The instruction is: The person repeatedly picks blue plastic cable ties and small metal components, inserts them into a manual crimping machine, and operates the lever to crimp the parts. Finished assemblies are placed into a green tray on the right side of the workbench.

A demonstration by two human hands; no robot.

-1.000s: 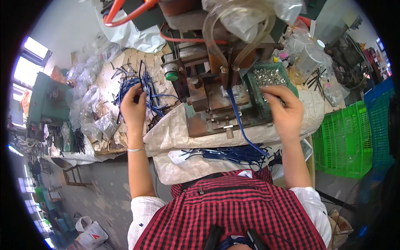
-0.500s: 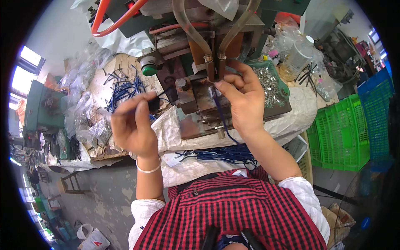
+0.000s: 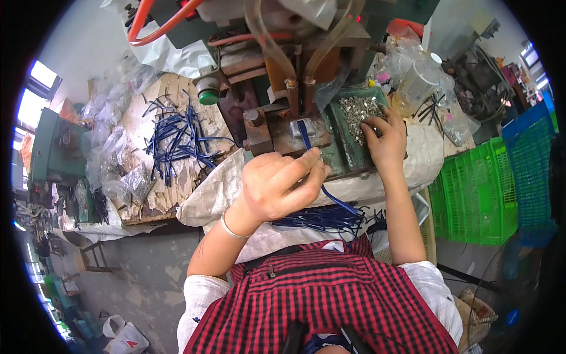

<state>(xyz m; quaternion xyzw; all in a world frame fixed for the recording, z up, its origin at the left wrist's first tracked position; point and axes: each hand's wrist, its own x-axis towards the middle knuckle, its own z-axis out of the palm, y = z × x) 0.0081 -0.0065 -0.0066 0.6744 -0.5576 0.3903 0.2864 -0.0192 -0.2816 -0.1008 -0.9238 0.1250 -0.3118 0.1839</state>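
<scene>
My left hand [image 3: 283,183] is in front of the machine, its thumb and forefinger closed on a dark blue cord [image 3: 335,199]. The cord's upper end lies on the small metal plate [image 3: 294,128] under the machine's two upright tubes [image 3: 293,97], and its other end hangs toward my lap. To the right, my right hand [image 3: 387,141] reaches into a green tray [image 3: 348,154] of small shiny metal pieces [image 3: 355,112]. Its fingers are bent together at the pile; what they pinch, if anything, is too small to tell.
A heap of blue cords [image 3: 180,135] lies on the worn board to the left, with more cords [image 3: 321,219] across my lap. A green button [image 3: 208,97] sticks out beside the machine. Plastic bags and a clear jug [image 3: 420,79] stand at right, near green crates [image 3: 474,192].
My left hand has come right, from beside the cord heap to the cord at the machine. My right hand has let go of that cord and moved right into the metal pieces.
</scene>
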